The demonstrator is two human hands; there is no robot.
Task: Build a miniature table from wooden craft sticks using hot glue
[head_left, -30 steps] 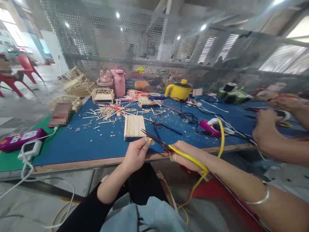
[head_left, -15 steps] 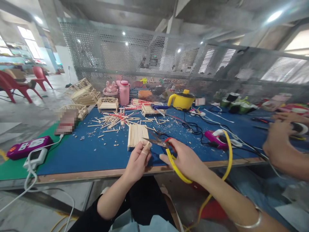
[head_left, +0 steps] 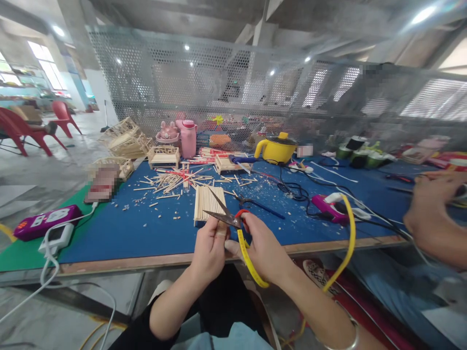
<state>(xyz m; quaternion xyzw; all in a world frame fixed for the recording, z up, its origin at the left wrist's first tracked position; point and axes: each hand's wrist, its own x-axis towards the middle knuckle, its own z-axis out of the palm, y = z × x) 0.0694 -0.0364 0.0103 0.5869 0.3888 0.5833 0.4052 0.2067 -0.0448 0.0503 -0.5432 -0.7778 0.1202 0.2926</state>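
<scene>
My right hand grips a pair of scissors with a red handle. The blades are spread and point left, above my left hand's fingertips. A curved yellow band runs down from the scissors under my right hand. My left hand is closed at the table's front edge, fingers pinched together; what they hold is hidden. Just beyond it stands a small slatted platform of pale wooden sticks, partly behind the blades. Pliers with dark blue handles lie to its right.
Loose sticks and offcuts litter the blue mat. Small wooden beds, a pink flask and a yellow pot stand behind. A purple power strip and cables lie right, near another person's hand.
My right hand and the scissors have moved left, closer to my left hand. The scissors' blades are spread wider, and the pliers are less covered.
</scene>
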